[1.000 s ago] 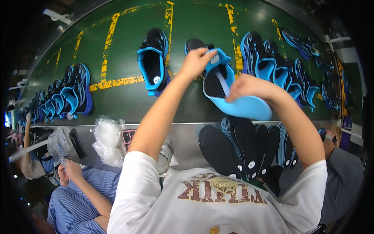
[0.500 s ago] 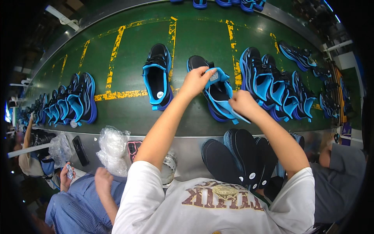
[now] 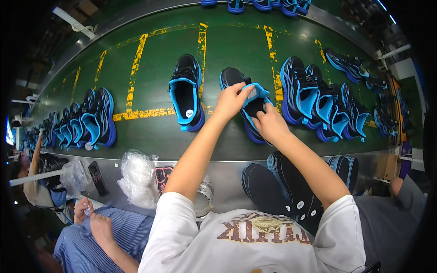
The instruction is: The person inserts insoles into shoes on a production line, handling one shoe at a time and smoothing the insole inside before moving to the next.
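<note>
Open green belt surface (image 3: pixel 150 136) runs between the single black-and-blue shoe (image 3: pixel 186 98) at centre and the row of black-and-blue shoes (image 3: pixel 84 123) at left. The gap right of that single shoe is narrow: both hands (image 3: pixel 233 100) (image 3: pixel 269 123) sit on the next shoe (image 3: pixel 248 107). Packed shoe cluster (image 3: pixel 318 102) blocks the right. Stacked black insoles (image 3: pixel 282 184) and crumpled clear plastic bags (image 3: pixel 136 175) crowd the near steel edge.

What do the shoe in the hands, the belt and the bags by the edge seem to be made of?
Shoe: probably synthetic fabric with a foam or rubber sole; matte black, smooth blue trim.
Belt: looks like rubber or coated fabric; dull green, with worn yellow paint lines.
Bags: thin clear plastic film; crinkled and glossy.
Left hand and right hand both grip the shoe.
</note>
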A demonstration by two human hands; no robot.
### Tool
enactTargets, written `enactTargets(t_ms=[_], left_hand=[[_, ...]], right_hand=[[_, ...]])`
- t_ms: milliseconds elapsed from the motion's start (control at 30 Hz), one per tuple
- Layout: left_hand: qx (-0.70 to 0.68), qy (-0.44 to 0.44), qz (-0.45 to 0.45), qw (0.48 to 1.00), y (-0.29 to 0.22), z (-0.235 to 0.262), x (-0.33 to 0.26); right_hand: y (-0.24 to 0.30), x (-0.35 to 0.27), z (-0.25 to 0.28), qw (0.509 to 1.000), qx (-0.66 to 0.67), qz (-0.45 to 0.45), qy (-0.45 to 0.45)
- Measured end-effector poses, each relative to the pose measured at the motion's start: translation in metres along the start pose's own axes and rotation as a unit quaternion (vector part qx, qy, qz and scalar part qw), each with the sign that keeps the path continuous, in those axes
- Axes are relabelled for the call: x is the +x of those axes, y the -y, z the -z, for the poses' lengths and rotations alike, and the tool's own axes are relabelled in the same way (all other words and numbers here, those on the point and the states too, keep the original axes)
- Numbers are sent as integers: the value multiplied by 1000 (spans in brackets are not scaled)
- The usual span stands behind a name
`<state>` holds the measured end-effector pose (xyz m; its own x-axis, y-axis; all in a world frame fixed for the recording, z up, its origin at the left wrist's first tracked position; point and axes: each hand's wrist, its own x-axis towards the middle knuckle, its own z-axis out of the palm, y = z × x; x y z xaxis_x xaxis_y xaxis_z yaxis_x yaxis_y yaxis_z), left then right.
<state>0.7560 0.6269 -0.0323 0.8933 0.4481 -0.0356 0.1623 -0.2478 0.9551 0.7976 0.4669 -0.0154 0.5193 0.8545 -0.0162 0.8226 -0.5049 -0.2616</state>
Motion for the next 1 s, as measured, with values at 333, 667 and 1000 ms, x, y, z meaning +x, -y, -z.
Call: enactTargets(t_ms=[333, 667, 1000], left_hand=[[-40, -11, 43, 998, 11, 0, -1], [13, -77, 31, 996, 6, -15, -5], [-4, -58, 18, 998, 14, -18, -11]], right_hand=[[8, 9, 27, 971, -73, -4, 228], [-22, 24, -27, 985, -120, 63, 107], [-29, 21, -28, 970, -145, 139, 136]])
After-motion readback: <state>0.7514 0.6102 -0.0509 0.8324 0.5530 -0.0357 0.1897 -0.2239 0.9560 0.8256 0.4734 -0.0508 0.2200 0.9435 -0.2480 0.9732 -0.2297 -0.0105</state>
